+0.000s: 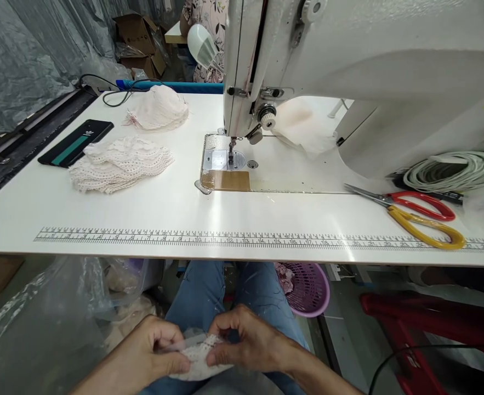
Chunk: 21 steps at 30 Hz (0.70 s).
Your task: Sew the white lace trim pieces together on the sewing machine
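Left hand (165, 345) and right hand (252, 340) sat close together, both pinching small white eyelet-patterned cloth piece (199, 357) | seemed light, soft, easily creased | opposite edges suited fingertip hold

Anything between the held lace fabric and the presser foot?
The table's front edge: the lace fabric is held below it. Beyond that, nothing visible blocks the way to the presser foot; the scissors lie off right.
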{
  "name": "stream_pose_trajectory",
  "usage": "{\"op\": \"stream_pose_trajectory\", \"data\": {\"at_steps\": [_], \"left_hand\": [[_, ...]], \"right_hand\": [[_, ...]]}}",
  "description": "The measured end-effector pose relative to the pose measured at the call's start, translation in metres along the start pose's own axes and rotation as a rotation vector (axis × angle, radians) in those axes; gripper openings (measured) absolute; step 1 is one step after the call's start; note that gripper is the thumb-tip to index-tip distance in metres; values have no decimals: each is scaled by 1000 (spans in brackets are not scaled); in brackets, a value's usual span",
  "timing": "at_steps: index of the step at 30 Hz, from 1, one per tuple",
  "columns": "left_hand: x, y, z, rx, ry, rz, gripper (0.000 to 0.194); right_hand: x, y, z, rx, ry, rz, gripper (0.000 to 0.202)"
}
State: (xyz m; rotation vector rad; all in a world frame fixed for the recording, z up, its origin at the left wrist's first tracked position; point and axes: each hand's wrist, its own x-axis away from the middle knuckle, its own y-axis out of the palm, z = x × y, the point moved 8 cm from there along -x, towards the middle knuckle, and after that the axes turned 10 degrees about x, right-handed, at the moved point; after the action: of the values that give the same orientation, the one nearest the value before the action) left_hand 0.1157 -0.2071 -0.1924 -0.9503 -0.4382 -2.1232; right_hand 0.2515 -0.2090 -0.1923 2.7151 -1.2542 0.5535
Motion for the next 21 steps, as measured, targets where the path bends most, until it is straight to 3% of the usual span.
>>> {"op": "stream_pose_trajectory", "data": {"at_steps": [7,12,21], "left_hand": [[0,12,11,86,22,-85,25],[-2,9,10,30,-5,-11,25],[0,6,11,18,-16,22,27]], "right_hand": [[0,1,-11,58,-37,1,32],[2,-2,-14,55,-16,5,34],[-2,-2,-6,86,-46,33,38]]}}
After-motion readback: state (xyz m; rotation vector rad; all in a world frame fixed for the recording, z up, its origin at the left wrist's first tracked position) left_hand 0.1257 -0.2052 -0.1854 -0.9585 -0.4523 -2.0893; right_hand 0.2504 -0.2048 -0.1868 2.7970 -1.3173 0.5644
